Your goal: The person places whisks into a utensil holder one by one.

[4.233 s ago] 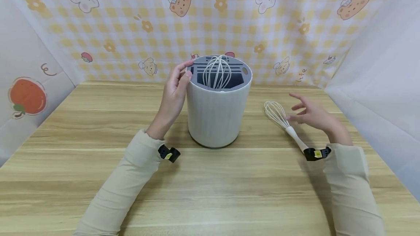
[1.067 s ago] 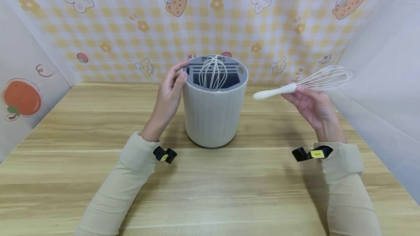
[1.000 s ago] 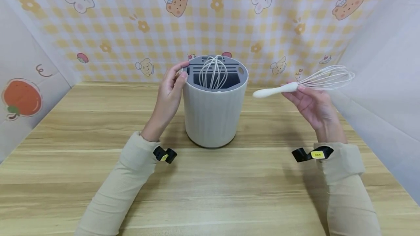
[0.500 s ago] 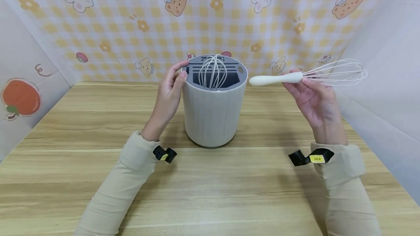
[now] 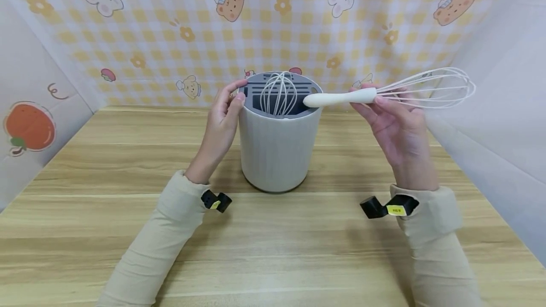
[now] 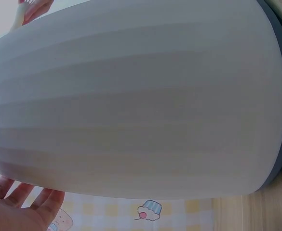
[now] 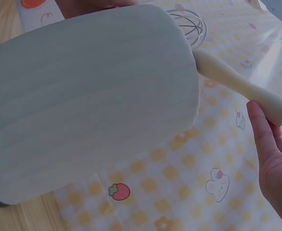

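Note:
In the head view a white utensil holder (image 5: 279, 150) with a grey slotted top stands upright on the table. A whisk (image 5: 279, 94) stands in its large compartment, wire loops up, handle hidden inside. My left hand (image 5: 222, 120) holds the holder's left side at the rim, fingers curved against the wall. My right hand (image 5: 394, 129) pinches a second white whisk (image 5: 341, 98) at the top of its handle. That whisk lies nearly level, its loops pointing right and its handle end over the right part of the holder's opening. The right wrist view shows the handle (image 7: 227, 74) at the holder's rim.
The wooden table (image 5: 273, 250) stretches in front of and beside the holder. Close behind it hangs a yellow checked cloth (image 5: 162, 51) with cartoon prints, and pale cloth walls (image 5: 503, 122) close both sides.
My right hand has picked the second whisk off the table, turned it handle-left, then raised it and moved it left to the holder's opening. The left hand stays at the rim.

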Tool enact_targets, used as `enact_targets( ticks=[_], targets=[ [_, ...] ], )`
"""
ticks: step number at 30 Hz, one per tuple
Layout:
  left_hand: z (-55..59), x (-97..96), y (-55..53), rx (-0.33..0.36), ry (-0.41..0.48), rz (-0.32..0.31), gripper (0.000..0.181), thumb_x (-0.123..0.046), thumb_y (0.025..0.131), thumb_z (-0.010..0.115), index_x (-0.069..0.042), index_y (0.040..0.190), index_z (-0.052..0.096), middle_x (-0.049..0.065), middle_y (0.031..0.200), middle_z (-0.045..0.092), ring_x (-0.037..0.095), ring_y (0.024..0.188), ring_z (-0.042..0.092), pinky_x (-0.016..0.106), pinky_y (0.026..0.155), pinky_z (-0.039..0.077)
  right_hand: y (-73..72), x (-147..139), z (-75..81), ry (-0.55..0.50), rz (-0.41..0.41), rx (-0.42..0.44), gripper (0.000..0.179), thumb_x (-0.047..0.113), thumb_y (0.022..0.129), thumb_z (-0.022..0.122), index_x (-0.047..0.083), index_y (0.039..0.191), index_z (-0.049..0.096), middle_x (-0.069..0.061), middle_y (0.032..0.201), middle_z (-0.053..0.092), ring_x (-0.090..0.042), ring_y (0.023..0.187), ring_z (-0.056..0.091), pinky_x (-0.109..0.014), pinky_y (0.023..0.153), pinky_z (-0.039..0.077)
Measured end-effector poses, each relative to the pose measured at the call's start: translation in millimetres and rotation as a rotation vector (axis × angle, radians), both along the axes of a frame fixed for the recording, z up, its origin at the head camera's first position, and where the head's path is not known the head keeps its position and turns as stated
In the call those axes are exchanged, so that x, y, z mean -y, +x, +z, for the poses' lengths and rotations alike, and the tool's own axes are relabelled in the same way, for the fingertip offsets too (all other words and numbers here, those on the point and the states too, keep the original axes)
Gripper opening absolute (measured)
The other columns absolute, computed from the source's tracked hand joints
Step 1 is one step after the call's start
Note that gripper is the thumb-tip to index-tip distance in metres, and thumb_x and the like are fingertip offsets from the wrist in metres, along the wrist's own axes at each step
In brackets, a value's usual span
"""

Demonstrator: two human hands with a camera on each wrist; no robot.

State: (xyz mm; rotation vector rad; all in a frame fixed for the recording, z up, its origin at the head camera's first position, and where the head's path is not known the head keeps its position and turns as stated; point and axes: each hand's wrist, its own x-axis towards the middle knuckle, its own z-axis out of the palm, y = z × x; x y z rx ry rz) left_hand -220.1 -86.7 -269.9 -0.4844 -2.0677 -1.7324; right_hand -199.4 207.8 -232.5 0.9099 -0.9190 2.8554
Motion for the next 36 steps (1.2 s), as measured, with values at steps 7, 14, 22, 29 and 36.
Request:
enact_targets(
  ticks=[7,14,22,29,36],
  targets=[
    [0.3,-0.5,0.4,0.004,-0.005,0.007,0.038,-0.027,0.098,0.040,-0.015,0.133,0.049,0.003,0.109,0.045,0.014,0.083,0.041,0.025,0.071,0.035,-0.2,11,1.7,0.041,-0.042,-0.012,0.020,-0.022,0.084,0.043,-0.017,0.098,0.056,-0.029,0.095,0.063,-0.046,0.096,0.062,-0.050,0.089,0.048],
    [-0.2,-0.4,0.5,0.009,-0.011,0.005,0.038,-0.027,0.098,0.040,-0.015,0.133,0.048,0.006,0.118,0.047,0.015,0.085,0.043,0.025,0.073,0.036,-0.1,19,1.9,0.054,-0.050,-0.033,0.021,-0.022,0.084,0.044,-0.016,0.101,0.054,-0.029,0.096,0.064,-0.046,0.098,0.062,-0.049,0.089,0.048],
    [-0.3,1.3,0.6,0.001,-0.011,0.013,0.038,-0.027,0.098,0.040,-0.015,0.133,0.048,0.006,0.122,0.047,0.014,0.088,0.045,0.025,0.076,0.037,1.6,28,4.1,0.153,-0.107,-0.059,0.020,-0.021,0.083,0.047,-0.013,0.101,0.052,-0.025,0.097,0.065,-0.041,0.097,0.064,-0.044,0.086,0.051],
    [-1.9,2.2,-1.1,-0.016,-0.018,0.027,0.037,-0.026,0.098,0.040,-0.014,0.132,0.050,0.005,0.109,0.046,0.014,0.082,0.042,0.025,0.071,0.035,8.1,38,9.2,0.213,-0.150,-0.068,0.023,-0.021,0.081,0.051,-0.009,0.100,0.050,-0.024,0.097,0.065,-0.035,0.092,0.066,-0.044,0.085,0.052],
    [-2.0,1.0,-1.2,-0.020,-0.016,0.017,0.037,-0.026,0.098,0.041,-0.014,0.132,0.049,0.007,0.119,0.047,0.015,0.083,0.043,0.026,0.073,0.036,11.7,51,13.0,0.335,-0.265,-0.093,0.026,-0.018,0.081,0.055,-0.003,0.100,0.047,-0.022,0.099,0.066,-0.030,0.090,0.067,-0.040,0.085,0.052]
  ],
)
